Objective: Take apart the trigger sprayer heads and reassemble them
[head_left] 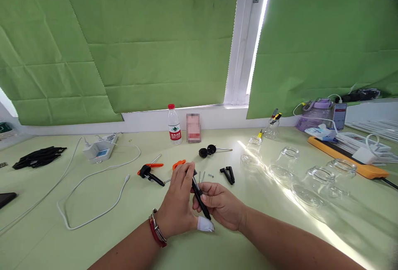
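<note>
My right hand point(219, 203) pinches a slim black handle-like part point(203, 204) between thumb and fingers. A grey metal piece shows near the part's upper end. My left hand point(180, 201) is curled around the same part, its fingertips at the upper end and its thumb, in a white cover, at the lower end. Just beyond the left fingers lies an orange plastic piece point(178, 164), partly hidden. Thin metal pins point(202, 176) and tiny nuts point(211, 175) rest past my hands. Two black handle parts point(228, 175) lie to the right.
An orange-and-black assembly point(149, 173) lies left; black round pieces with a rod point(211, 150) lie behind. Several clear glass vessels point(284, 162) stand right. A water bottle point(174, 125) is at the back. A white cable point(93, 217) loops on the left.
</note>
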The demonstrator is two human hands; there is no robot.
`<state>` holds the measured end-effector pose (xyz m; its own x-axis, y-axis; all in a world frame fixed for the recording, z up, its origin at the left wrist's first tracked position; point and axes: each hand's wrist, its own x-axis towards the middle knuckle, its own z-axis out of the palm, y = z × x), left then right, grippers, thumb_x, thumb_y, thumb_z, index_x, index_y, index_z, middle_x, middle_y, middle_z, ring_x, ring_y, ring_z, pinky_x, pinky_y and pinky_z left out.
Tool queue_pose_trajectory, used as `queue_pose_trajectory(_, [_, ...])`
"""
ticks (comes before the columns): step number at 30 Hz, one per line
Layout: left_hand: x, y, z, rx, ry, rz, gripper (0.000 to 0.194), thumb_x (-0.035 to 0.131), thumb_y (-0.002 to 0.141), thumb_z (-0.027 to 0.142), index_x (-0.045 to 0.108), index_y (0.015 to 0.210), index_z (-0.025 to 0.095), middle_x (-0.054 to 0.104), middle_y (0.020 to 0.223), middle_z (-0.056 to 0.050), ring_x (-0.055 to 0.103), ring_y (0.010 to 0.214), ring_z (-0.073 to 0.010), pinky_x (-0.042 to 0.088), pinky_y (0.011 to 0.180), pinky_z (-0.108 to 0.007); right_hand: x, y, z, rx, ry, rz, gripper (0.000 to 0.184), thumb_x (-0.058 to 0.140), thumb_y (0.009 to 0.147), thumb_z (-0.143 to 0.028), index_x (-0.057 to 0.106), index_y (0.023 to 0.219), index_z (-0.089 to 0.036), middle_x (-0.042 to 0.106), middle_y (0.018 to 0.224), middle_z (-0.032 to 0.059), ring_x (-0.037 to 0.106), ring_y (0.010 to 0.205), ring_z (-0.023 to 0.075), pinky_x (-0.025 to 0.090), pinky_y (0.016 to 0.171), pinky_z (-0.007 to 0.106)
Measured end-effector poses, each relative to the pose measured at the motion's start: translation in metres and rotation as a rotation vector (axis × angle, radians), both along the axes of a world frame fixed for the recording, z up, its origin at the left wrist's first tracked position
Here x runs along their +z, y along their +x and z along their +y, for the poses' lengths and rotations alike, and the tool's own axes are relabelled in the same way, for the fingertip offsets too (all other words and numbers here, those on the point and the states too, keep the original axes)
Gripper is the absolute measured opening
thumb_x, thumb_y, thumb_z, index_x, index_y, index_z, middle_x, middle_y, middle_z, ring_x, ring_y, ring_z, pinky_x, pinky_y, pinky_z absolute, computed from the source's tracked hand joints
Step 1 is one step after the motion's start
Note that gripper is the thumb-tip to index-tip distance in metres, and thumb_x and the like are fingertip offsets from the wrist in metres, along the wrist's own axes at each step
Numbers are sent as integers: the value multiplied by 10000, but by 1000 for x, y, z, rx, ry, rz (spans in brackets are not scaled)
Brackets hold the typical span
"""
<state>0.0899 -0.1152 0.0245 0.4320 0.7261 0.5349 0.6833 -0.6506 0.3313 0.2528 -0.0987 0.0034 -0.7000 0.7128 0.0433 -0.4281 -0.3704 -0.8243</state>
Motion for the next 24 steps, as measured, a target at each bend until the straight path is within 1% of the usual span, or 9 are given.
queue_pose_trajectory(3, [-2,1,0,-3,-8,16,1324,772,451,544,-27,1453,210,210,1405,-210,224,1280,-450,257,996,-600,1,0,0,3,-2,23,299,722,728,-308,644,943,-116,644,745,53,541,671,114,370,690,250])
queue_pose_trajectory(6, [-3,2,-1,18,-16,34,1310,766,448,547,-12,1451,223,202,1410,-203,210,1285,-460,246,998,-612,1,-1,-1,8,-14,27,270,719,729,-320,640,889,-119,632,746,48,541,676,114,377,699,256])
queue_pose_trajectory(11, [-4,3,-5,37,-68,34,1296,759,437,557,16,1450,240,168,1438,-187,155,1308,-470,225,1013,-615,0,-2,-2,18,-32,20,303,731,713,-330,632,905,-117,631,743,47,542,659,113,385,690,257])
queue_pose_trajectory(14, [-4,4,-7,35,-78,16,1234,750,468,486,41,1448,239,172,1441,-179,140,1322,-451,218,1026,-606,2,-3,-1,22,-44,29,310,740,704,-325,633,895,-106,633,737,52,550,661,114,386,678,252])
queue_pose_trajectory(16, [-3,4,-7,24,-81,4,1183,736,487,434,67,1443,240,174,1439,-176,142,1328,-439,226,1028,-600,3,-3,-1,25,-42,34,310,740,704,-326,633,893,-105,639,740,55,556,664,115,388,680,254])
queue_pose_trajectory(18, [-3,4,-8,7,-87,-5,1161,734,490,429,91,1439,241,173,1439,-177,143,1329,-441,228,1025,-604,5,-3,-2,25,-38,41,308,740,703,-321,633,894,-103,645,744,57,559,665,115,389,681,255])
queue_pose_trajectory(22, [-5,1,-6,-43,-125,-38,1203,759,464,484,103,1442,240,186,1437,-189,153,1321,-460,234,1010,-621,4,-3,-2,25,-58,41,307,755,686,-290,631,888,-96,638,704,50,573,667,122,384,682,255])
queue_pose_trajectory(24, [-6,0,-6,-66,-142,-57,1223,774,449,479,101,1442,240,186,1438,-192,166,1316,-462,246,1005,-618,3,-3,-1,26,-69,38,309,763,676,-281,627,886,-98,628,684,40,580,671,127,382,689,259])
